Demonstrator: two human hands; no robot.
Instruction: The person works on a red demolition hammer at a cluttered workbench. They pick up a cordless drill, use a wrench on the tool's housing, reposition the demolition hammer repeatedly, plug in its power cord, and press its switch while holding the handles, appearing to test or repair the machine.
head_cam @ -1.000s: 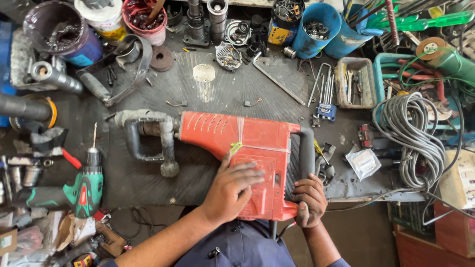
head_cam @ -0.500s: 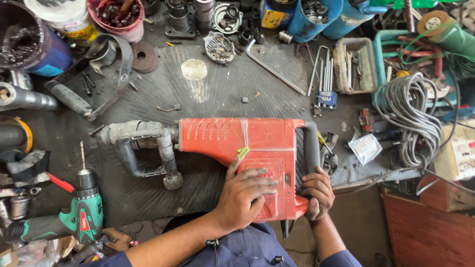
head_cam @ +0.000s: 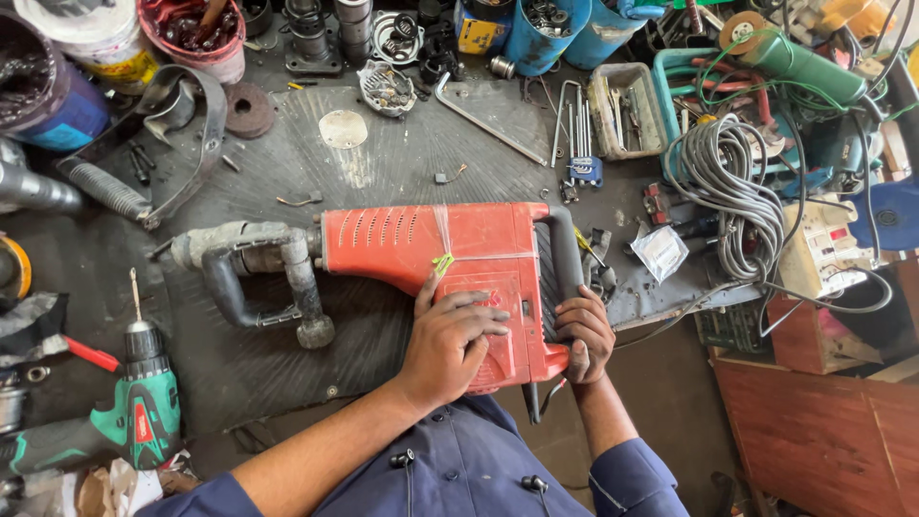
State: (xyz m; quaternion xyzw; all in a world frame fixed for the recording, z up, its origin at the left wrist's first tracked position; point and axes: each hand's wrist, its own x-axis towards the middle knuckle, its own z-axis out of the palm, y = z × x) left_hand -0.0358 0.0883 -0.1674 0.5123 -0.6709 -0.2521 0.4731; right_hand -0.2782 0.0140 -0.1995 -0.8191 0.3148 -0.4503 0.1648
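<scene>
Red hammer drill [head_cam: 431, 251] lying flat on its side across the middle of the desk [head_cam: 402, 163], grey nose and side grip pointing left, black rear handle at the right. Left hand [head_cam: 450, 337] spread open, palm pressing on the red housing near its near edge. Right hand [head_cam: 584, 335] curled shut around the near end of the rear handle. To handle it well, probably: press evenly with the flat palm so the housing cannot rock on the ribbed mat, keep a firm wrap on the handle, and keep fingers off the yellow tie at the casing seam. Green cordless drill [head_cam: 134, 412] lying near left, well apart. Grey cable coil [head_cam: 737, 191] at far right, hex keys [head_cam: 574, 134] just beyond the housing.
</scene>
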